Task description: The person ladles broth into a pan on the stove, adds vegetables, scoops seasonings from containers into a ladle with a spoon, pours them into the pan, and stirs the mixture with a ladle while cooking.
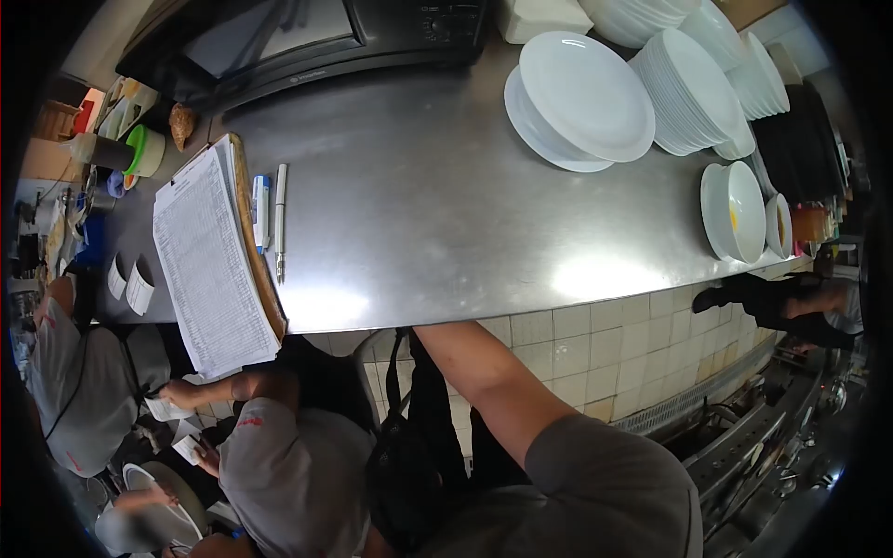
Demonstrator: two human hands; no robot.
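Neither of my hands shows. My right forearm (484,367) reaches from a grey sleeve to the front edge of the steel table (400,205), where the hand is hidden below the edge. My left arm cannot be made out. Closest to the forearm on the tabletop is a clipboard with printed sheets (209,251), its lower end jutting past the edge. Beside it lie a blue and white marker (261,214) and a silver pen (281,223), side by side.
A black microwave (307,46) stands at the back. White plates (588,98) are stacked at the back right, near white bowls (735,214) with yellow residue. A person in a grey shirt (288,474) at lower left holds small white items. Another person's legs (772,302) show at right.
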